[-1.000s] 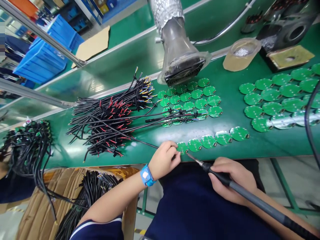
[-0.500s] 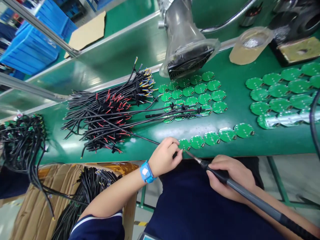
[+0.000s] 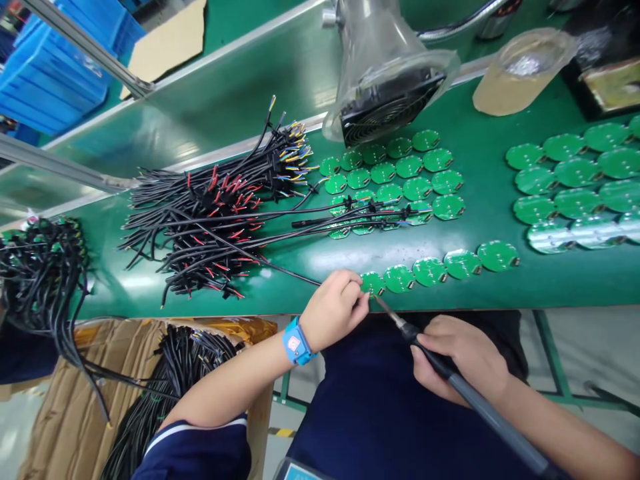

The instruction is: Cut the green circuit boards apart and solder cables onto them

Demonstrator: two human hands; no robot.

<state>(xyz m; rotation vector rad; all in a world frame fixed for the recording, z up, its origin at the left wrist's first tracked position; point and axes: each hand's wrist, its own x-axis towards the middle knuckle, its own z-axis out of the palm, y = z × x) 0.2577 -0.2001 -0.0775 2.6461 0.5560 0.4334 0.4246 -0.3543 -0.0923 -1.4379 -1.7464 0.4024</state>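
Observation:
My right hand (image 3: 457, 360) is closed round the handle of a soldering iron (image 3: 440, 363). The iron's metal tip reaches the lower edge of a round green circuit board (image 3: 372, 283), the leftmost of a short row at the table's front edge. My left hand (image 3: 336, 310), with a blue wrist strap (image 3: 299, 342), pinches the end of a black cable (image 3: 293, 273) against that board's left side. The wire ends between my fingers are hidden. Further round boards (image 3: 429, 271) continue the row to the right.
A heap of black cables (image 3: 200, 233) with red ends lies left on the green table. More boards (image 3: 560, 208) stand in rows at right and behind. A plastic-wrapped fan (image 3: 395, 100) overhangs the back. A tan cup (image 3: 520, 73) stands back right; a cardboard box (image 3: 80, 387) holds cables below left.
The view has shifted slightly. The iron's tip stays by the leftmost board, and my left hand keeps its pinch on the cable there.

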